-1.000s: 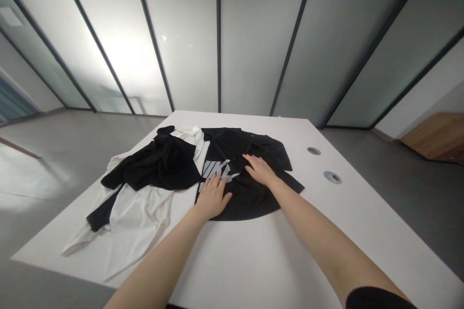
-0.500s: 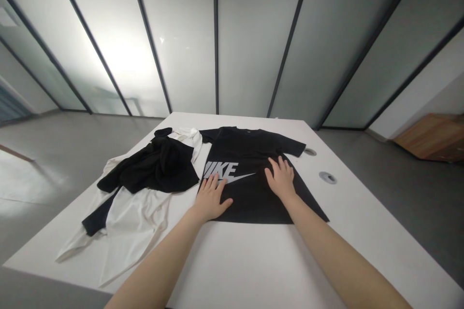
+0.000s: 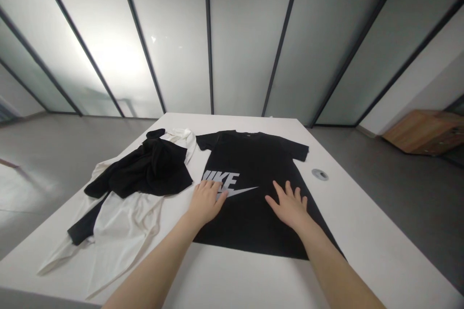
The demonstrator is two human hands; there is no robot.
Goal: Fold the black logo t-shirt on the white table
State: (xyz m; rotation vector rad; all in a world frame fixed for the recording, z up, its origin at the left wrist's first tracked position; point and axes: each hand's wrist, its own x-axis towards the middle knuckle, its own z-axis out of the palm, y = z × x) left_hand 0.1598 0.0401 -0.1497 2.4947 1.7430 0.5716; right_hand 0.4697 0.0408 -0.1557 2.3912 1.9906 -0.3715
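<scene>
A black T-shirt (image 3: 250,154) with a grey NIKE print lies spread on the white table (image 3: 224,280), its collar at the far side and its hem toward me. My left hand (image 3: 206,200) rests over the left part of the shirt, its fingers covering the lower edge of the lettering. Over the right part is my right hand (image 3: 290,205), fingers spread and palm down, at or just above the cloth. Neither hand grips the fabric.
Left of the shirt lies a heap of clothes: a black garment (image 3: 152,169) on top of a white one (image 3: 123,224). A round grey cable grommet (image 3: 320,174) is set in the table to the right. Frosted glass panels (image 3: 242,34) stand behind, and a wooden cabinet (image 3: 424,130) at far right.
The shirt's hem now lies closer to me and the shirt looks longer and flatter. Its right sleeve has straightened out. Both hands have come slightly toward me, and the view has shifted a little.
</scene>
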